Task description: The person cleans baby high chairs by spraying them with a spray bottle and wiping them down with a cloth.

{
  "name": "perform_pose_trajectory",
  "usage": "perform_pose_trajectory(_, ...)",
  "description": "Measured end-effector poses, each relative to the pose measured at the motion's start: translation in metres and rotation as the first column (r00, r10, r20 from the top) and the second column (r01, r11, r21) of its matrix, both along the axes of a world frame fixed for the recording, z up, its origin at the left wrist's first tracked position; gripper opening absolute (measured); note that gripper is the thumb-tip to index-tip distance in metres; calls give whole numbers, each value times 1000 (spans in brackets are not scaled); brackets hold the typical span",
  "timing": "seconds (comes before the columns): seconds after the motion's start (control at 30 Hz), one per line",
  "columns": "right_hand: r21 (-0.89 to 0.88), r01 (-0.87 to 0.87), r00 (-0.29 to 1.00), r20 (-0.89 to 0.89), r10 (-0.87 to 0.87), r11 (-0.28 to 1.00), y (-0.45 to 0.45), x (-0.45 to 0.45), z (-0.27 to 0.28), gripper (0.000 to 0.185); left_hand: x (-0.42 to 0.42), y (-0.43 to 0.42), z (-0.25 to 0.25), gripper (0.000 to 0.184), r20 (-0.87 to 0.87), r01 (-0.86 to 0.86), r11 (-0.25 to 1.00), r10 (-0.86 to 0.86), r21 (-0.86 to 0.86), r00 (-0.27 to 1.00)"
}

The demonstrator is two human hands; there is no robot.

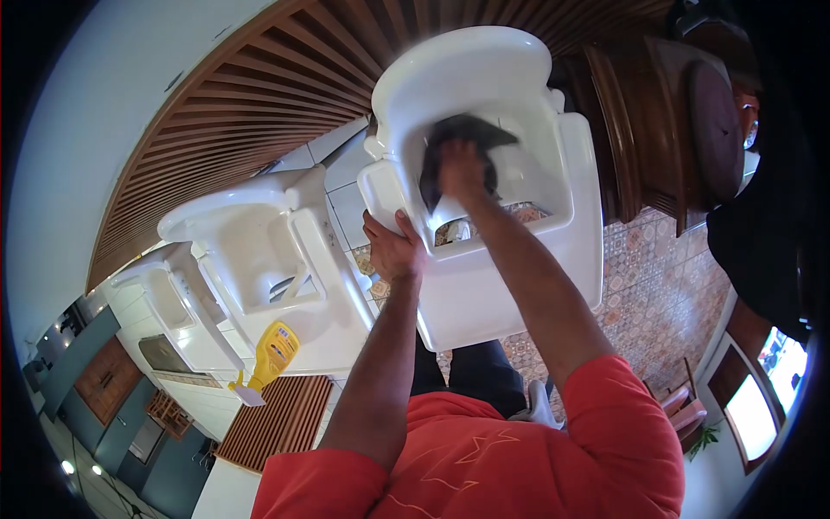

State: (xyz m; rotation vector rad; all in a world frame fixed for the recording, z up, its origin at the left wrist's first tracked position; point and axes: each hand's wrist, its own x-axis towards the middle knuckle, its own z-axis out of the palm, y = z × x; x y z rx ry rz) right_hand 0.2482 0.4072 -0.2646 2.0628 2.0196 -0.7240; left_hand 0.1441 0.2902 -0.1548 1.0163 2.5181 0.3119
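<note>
A white plastic high chair point(484, 294) with a tray stands in front of me. My left hand point(396, 248) rests on the chair's left armrest edge, thumb apart from the fingers. Inside the seat, my right hand point(462, 170) presses on a dark cloth point(445, 134) spread against the seat surface; the hand is blurred by motion. Left of this chair, a yellow spray bottle point(276, 351) lies on the tray of a second white high chair point(333, 303).
A third white chair point(173, 303) is further left. A slatted wooden partition point(251, 104) curves behind the chairs. Dark wooden furniture point(618, 130) stands close on the right. Patterned tiles point(644, 268) cover the floor. Slatted wood point(277, 415) is at lower left.
</note>
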Motion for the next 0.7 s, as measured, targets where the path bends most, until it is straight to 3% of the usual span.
perform_pose_trajectory(0.07, -3, -380, 917, -135, 376, 925, -28, -17, 2, 49, -1, -1, -6, 65, -66, 23, 1000, -22, 16, 998)
perform_pose_trajectory(0.1, -2, -383, 915, -135, 379, 924, -26, -12, -1, 49, 0, 0, -5, 65, -66, 20, 1000, -19, 16, 998)
perform_pose_trajectory(0.17, 161, -505, 863, 71, 501, 848, -14, 9, -14, 44, 0, 0, -3, 65, -48, 10, 1000, -9, 18, 999)
perform_pose_trajectory(0.23, 328, -422, 901, 257, 351, 845, 19, 45, -21, 40, 2, 6, 9, 65, -4, -2, 1000, 2, -24, 1000)
perform_pose_trajectory(0.3, 108, -353, 925, 188, 330, 929, 44, 81, 0, 37, 0, 6, 12, 66, 42, -16, 997, 19, -70, 999)
perform_pose_trajectory(0.4, -40, -425, 869, 261, 420, 904, 15, 97, -10, 33, 2, 7, 11, 66, 51, -23, 998, 26, -60, 998)
perform_pose_trajectory(0.47, -373, -131, 987, 37, 156, 919, -1, 99, 3, 31, 1, 6, 11, 65, 56, -19, 999, 22, -49, 998)
perform_pose_trajectory(0.53, -512, -301, 930, 29, 367, 804, -13, 122, 1, 34, -1, 4, 10, 65, 42, -13, 999, 15, -49, 999)
perform_pose_trajectory(0.57, -642, -275, 953, -83, 292, 715, -3, 136, 6, 43, 0, 5, 8, 64, 30, -8, 998, 9, -54, 1000)
perform_pose_trajectory(0.6, -644, -264, 955, -70, 289, 717, 9, 139, 32, 43, 1, 9, 8, 64, 43, -4, 999, 6, -53, 999)
perform_pose_trajectory(0.63, -519, -151, 977, -210, 46, 841, 15, 137, 60, 47, 2, 10, 11, 64, 65, -22, 998, 26, -58, 998)
perform_pose_trajectory(0.67, -403, 5, 910, -378, -171, 915, 16, 135, 80, 51, 2, 8, 14, 64, 80, -43, 997, 48, -65, 996)
perform_pose_trajectory(0.7, -399, 2, 909, -381, -167, 917, 18, 136, 89, 51, 2, 7, 12, 65, 79, -50, 996, 56, -76, 995)
